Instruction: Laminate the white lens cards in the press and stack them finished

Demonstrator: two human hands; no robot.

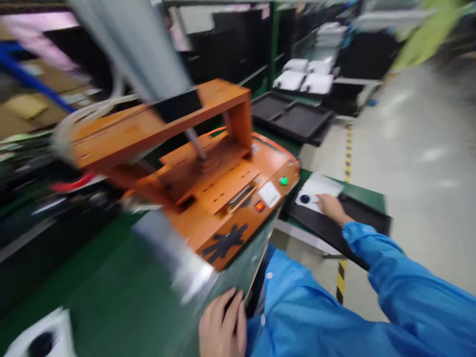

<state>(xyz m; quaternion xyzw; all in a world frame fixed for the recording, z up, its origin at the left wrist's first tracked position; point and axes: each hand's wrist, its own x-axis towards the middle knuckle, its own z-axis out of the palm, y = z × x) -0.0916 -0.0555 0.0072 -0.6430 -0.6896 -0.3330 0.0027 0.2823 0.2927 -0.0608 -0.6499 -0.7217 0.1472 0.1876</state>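
My right hand [330, 206] reaches out to the right with its fingers drawn together at a flat white piece [327, 187] that has a dark round spot. That piece lies on a black tray [360, 215], and my fingertips appear to grip its near side, though blur softens the contact. My left hand [223, 325] lies on the front edge of the green worktable [122, 297], fingers stretched and holding nothing. Just beyond it are a clear plastic sheet or bag [178, 258], smeared by motion, and an orange press machine [230, 198] with a grey cylinder [137, 49] on top.
Another white piece with a dark round spot [42, 337] is at the lower left. A black divided tray [292, 116] and several white packages [305, 79] stand farther back. Yellow-black tape [348, 153] marks the floor. Cables [89, 111] hang left of the machine.
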